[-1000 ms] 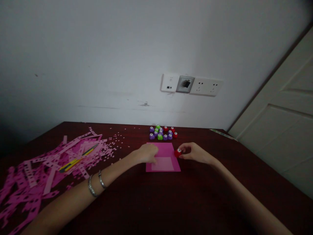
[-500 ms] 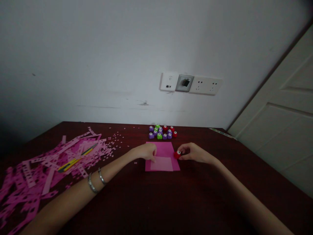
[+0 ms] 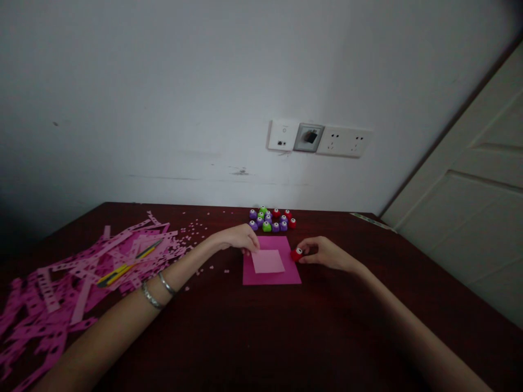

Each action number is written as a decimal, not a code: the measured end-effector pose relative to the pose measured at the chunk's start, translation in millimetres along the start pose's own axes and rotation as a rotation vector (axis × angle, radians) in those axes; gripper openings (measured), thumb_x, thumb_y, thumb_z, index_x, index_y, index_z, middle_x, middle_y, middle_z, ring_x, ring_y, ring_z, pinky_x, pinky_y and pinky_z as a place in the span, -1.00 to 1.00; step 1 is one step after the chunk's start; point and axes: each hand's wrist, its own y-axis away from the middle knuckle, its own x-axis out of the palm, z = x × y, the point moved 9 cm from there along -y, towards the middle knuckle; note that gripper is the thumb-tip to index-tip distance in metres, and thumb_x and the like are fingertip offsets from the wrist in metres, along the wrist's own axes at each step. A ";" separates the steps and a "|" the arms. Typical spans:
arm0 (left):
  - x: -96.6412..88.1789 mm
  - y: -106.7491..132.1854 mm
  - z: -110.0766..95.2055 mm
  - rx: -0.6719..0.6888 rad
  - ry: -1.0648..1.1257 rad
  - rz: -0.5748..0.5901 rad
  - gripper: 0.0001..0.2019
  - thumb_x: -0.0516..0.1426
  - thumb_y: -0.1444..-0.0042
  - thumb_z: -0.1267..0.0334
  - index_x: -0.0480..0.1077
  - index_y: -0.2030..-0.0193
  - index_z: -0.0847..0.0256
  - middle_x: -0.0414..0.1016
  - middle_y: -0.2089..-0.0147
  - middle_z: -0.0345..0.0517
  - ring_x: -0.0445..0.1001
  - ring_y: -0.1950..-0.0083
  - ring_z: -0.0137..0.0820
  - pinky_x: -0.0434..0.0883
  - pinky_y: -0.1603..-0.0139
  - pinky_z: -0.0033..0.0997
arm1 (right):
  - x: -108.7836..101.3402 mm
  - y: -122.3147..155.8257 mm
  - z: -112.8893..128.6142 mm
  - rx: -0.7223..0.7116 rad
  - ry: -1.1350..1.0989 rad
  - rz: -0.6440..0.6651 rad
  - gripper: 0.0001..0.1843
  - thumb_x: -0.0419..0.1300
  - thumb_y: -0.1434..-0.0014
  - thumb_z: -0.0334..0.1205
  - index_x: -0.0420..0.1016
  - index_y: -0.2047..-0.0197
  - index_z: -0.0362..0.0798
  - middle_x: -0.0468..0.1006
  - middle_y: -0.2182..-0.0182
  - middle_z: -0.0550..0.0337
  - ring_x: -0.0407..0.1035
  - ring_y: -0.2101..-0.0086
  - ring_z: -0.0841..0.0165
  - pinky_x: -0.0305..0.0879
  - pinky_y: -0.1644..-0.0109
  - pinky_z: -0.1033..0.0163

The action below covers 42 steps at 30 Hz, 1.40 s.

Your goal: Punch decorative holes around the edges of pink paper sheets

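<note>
Red punch [image 3: 297, 253]: a small red paper punch with a white top. It stands on the table [image 3: 286, 337] at the right edge of the magenta sheet [image 3: 272, 276].
Right fingers [image 3: 307, 247]: closed round the red punch from its right side. The low side grip probably keeps the punch level with the paper's edge.
Right hand [image 3: 324, 253]: set down just right of the sheet, wrist on the table, apparently for steadiness.
Left fingers [image 3: 251, 247]: curled, tips at the far-left corner of the pale pink square [image 3: 267, 262]. Whether they pinch or only press it cannot be told.
Left hand [image 3: 237, 238]: placed opposite the right hand, likely to stop the paper sliding.
Pale pink square: lies flat on the far half of the magenta sheet, slightly turned, near the red punch but apart from it.
Magenta sheet: flat on the table between the two hands.
Spare punches [image 3: 272, 220]: a purple, green and red cluster just beyond the sheet's far edge, clear of the paper.
Bracelets [image 3: 157, 291]: two, on the left wrist.
Punched strips [image 3: 61, 294]: a pink heap at far left with scattered chips, well apart from the sheet. A yellow-green tool [image 3: 122, 268] lies among them.
</note>
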 end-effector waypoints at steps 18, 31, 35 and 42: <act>2.1 -6.8 16.2 -0.030 0.273 0.068 -0.79 0.29 0.28 0.27 0.50 0.43 0.28 0.47 0.45 -0.13 0.37 0.42 -0.49 0.31 0.34 -0.39 | -1.4 -2.3 5.7 -0.008 0.048 -0.088 -0.70 0.27 0.03 -0.13 0.54 0.21 -0.08 0.52 0.39 0.19 0.35 0.36 0.36 0.24 0.28 0.26; 5.6 -9.0 16.4 -0.018 0.261 0.073 -0.77 0.28 0.26 0.26 0.49 0.39 0.30 0.46 0.43 -0.13 0.36 0.39 -0.51 0.32 0.31 -0.41 | 1.2 -1.9 11.1 -0.017 0.077 -0.067 -0.72 0.26 0.03 -0.15 0.53 0.21 -0.07 0.52 0.36 0.18 0.36 0.31 0.33 0.27 0.21 0.22; 7.5 -10.5 17.6 -0.022 0.260 0.071 -0.77 0.28 0.27 0.27 0.49 0.40 0.29 0.45 0.44 -0.15 0.35 0.40 -0.52 0.31 0.31 -0.41 | 2.7 -2.3 10.5 -0.039 0.071 -0.068 -0.72 0.25 0.02 -0.15 0.53 0.21 -0.08 0.52 0.36 0.17 0.36 0.32 0.34 0.27 0.22 0.24; 9.2 -13.1 19.3 -0.007 0.234 0.078 -0.75 0.27 0.27 0.25 0.48 0.38 0.30 0.44 0.43 -0.14 0.35 0.40 -0.50 0.30 0.31 -0.39 | 4.7 -2.9 8.5 -0.032 0.077 -0.056 -0.71 0.25 0.02 -0.15 0.53 0.20 -0.07 0.53 0.35 0.17 0.37 0.30 0.33 0.28 0.20 0.22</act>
